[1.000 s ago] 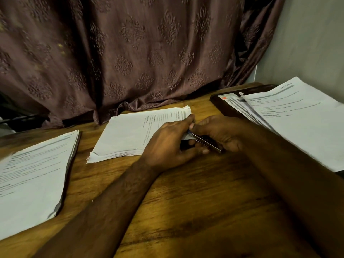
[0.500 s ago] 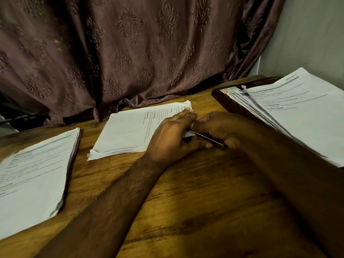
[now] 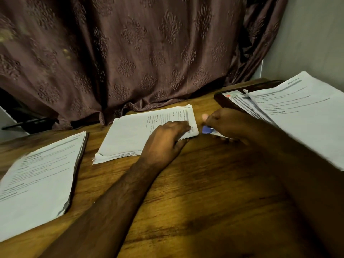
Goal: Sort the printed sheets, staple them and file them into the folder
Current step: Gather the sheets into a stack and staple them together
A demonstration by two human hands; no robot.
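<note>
A stack of printed sheets (image 3: pixel 134 135) lies in the middle of the wooden table (image 3: pixel 204 192). My left hand (image 3: pixel 165 142) presses flat on its near right corner, thumb under the edge. Just right of that corner my right hand (image 3: pixel 229 123) grips a small stapler (image 3: pixel 208 130) with a blue tip, blurred by motion and a little apart from the paper. A second pile of sheets (image 3: pixel 39 175) rests on a dark folder at the left. A third pile (image 3: pixel 301 116) lies on a dark folder (image 3: pixel 225 101) at the right.
A brown patterned curtain (image 3: pixel 130 53) hangs along the back edge of the table. A pale wall (image 3: pixel 307 34) stands at the right. Bare wood shows at the table's near middle, between my forearms.
My right hand has drawn the stapler away to the right, off the corner of the middle stack. My left hand has stayed on the sheets. The view has shifted slightly.
</note>
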